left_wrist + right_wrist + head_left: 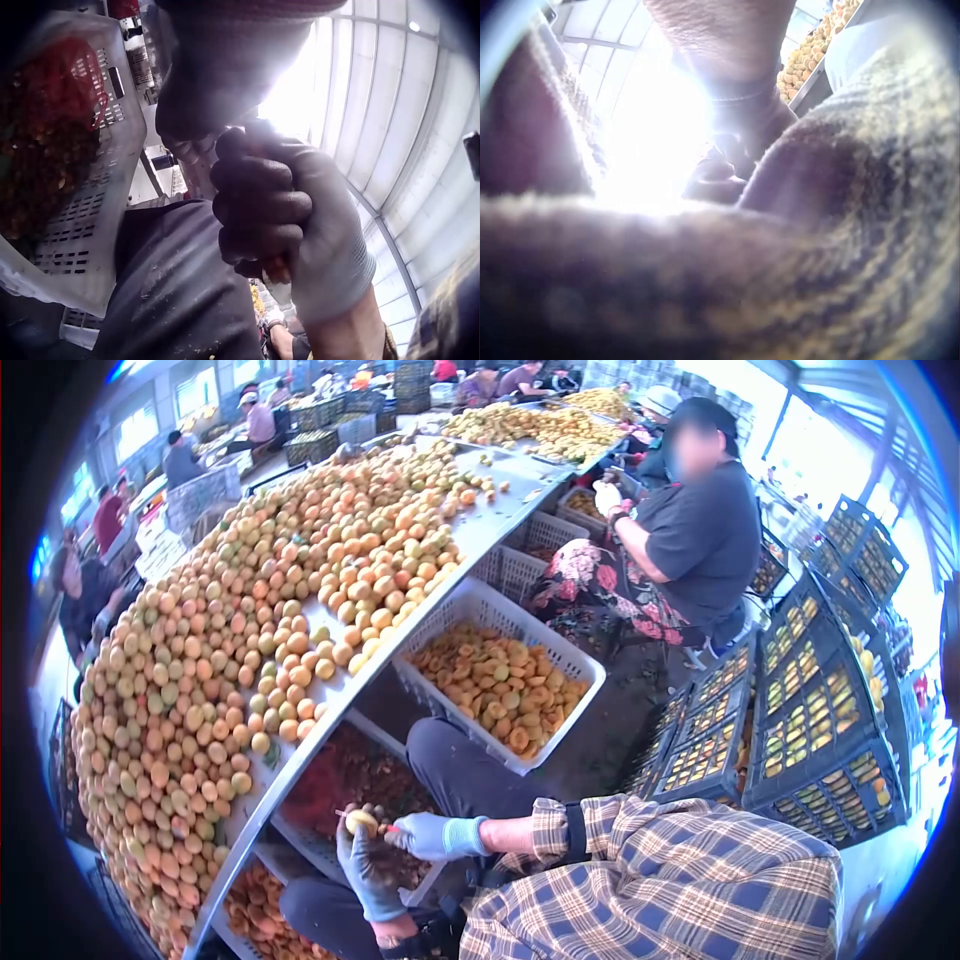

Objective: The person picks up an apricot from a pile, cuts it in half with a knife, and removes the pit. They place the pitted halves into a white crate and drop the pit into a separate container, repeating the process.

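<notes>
My gloved left hand (370,870) holds a yellow apricot (362,821) in its fingers over the crates beside the table. Close against the fruit, my gloved right hand (435,837) grips a small tool with a reddish-brown handle (276,268); its working end cannot be made out. In the left wrist view the right hand's fingers are curled round this handle, and the dark left hand (225,82) is just above. Plaid sleeve cloth (705,277) covers most of the right wrist view.
A sloping metal table (330,622) bears a large heap of apricots (200,660). A white crate (590,690) of halved fruit stands beyond my knee, with another crate (90,247) below my hands. Another person (700,540) sits farther along; black crates (815,710) of fruit stand at right.
</notes>
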Available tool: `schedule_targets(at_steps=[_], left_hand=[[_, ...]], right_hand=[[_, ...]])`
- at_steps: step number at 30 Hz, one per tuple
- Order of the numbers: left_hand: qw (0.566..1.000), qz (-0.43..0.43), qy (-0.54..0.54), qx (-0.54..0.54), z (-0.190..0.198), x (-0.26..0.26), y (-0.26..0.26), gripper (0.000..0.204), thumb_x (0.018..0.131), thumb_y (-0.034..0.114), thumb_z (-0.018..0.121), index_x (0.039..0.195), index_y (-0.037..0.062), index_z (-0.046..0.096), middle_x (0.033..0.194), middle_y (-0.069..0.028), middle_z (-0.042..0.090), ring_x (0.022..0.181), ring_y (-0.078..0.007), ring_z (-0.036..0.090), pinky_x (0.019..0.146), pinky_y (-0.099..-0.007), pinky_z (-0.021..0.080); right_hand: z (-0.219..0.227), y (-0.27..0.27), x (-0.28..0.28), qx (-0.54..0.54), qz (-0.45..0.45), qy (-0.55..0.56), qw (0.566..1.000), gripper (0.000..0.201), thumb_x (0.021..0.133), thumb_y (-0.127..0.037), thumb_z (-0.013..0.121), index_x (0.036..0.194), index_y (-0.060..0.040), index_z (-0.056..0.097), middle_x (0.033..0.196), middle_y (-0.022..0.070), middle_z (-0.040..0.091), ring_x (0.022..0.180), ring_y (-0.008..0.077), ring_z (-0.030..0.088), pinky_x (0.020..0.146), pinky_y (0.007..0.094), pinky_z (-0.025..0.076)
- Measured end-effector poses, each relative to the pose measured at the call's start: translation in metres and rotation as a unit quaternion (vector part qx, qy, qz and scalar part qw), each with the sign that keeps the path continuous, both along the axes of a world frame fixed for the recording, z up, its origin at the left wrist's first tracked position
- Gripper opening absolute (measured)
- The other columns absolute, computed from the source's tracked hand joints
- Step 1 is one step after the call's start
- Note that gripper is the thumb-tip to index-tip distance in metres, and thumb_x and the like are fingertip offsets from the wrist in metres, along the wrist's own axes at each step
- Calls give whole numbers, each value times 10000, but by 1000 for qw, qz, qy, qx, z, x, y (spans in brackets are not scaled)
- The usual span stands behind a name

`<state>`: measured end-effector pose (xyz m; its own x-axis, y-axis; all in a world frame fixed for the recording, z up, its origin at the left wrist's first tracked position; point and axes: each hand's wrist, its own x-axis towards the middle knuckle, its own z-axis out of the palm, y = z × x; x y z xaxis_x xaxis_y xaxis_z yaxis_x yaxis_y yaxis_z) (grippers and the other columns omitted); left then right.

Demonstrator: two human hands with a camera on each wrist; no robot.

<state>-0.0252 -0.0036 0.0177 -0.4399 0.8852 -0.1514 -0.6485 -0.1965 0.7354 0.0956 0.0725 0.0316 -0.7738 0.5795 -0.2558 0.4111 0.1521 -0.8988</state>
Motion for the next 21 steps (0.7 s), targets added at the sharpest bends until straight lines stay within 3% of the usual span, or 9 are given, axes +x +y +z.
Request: schedule_targets(at_steps=[2, 4, 5, 7, 10, 13, 17, 21], left_hand=[[1000, -1, 29, -8, -2, -1, 0, 434, 961, 285, 528, 1296, 28, 428, 1093, -120, 598, 996, -228, 603, 867, -372, 494], [998, -8, -68, -6, -11, 3, 3, 420, 961, 304, 524, 1274, 31, 456, 1052, -116, 605, 930, -225, 606, 827, -375, 500], [982, 5, -189, -29, -23, 2, 7, 407, 956, 351, 526, 1203, 28, 509, 1018, -118, 619, 891, -237, 603, 809, -383, 500], [976, 0, -214, -28, -23, 9, 9, 406, 954, 392, 519, 1122, 24, 548, 990, -117, 631, 906, -246, 603, 830, -388, 495], [985, -3, -161, -53, -21, 16, 10, 414, 951, 413, 517, 1091, 26, 557, 989, -115, 637, 926, -249, 604, 854, -381, 490], [983, 10, -182, -25, -19, 10, 10, 398, 963, 391, 502, 1107, 24, 554, 992, -118, 638, 942, -246, 607, 873, -370, 488], [997, 18, -78, -16, -8, 7, 2, 351, 975, 352, 490, 1142, 49, 550, 996, -117, 642, 928, -243, 618, 870, -367, 491], [983, -11, -178, -46, -18, 5, 6, 419, 944, 428, 524, 1126, 52, 558, 947, -117, 642, 893, -225, 613, 834, -349, 493]], right_hand=[[2, -3, 5, -24, 2, -8, 1000, 407, 971, -354, 426, 940, 9, 607, 893, 259, 643, 902, 437, 602, 739, 460, 440], [-7, -10, 7, -11, -11, 2, 1000, 404, 979, -357, 417, 936, 3, 596, 881, 241, 642, 873, 419, 604, 731, 453, 439], [-18, -15, 6, 5, -16, -2, 1000, 410, 988, -364, 401, 944, -1, 587, 868, 226, 643, 853, 399, 611, 720, 436, 439], [-9, -16, 6, 10, -18, -35, 999, 359, 983, -334, 414, 958, -30, 604, 876, 208, 654, 837, 390, 621, 717, 450, 447], [-17, -12, -3, 23, -28, -8, 999, 344, 978, -321, 426, 965, -33, 612, 870, 202, 658, 816, 383, 626, 708, 449, 449], [-10, -1, -7, -17, -20, -19, 999, 363, 967, -314, 438, 931, -16, 642, 940, 239, 648, 901, 416, 604, 767, 463, 437], [-2, -3, -5, -78, 11, -14, 997, 379, 972, -328, 429, 949, -11, 636, 948, 243, 645, 908, 419, 603, 759, 464, 433], [-10, -14, 4, -16, -6, -23, 1000, 378, 976, -348, 434, 954, 0, 578, 850, 234, 641, 840, 406, 610, 717, 448, 433]])
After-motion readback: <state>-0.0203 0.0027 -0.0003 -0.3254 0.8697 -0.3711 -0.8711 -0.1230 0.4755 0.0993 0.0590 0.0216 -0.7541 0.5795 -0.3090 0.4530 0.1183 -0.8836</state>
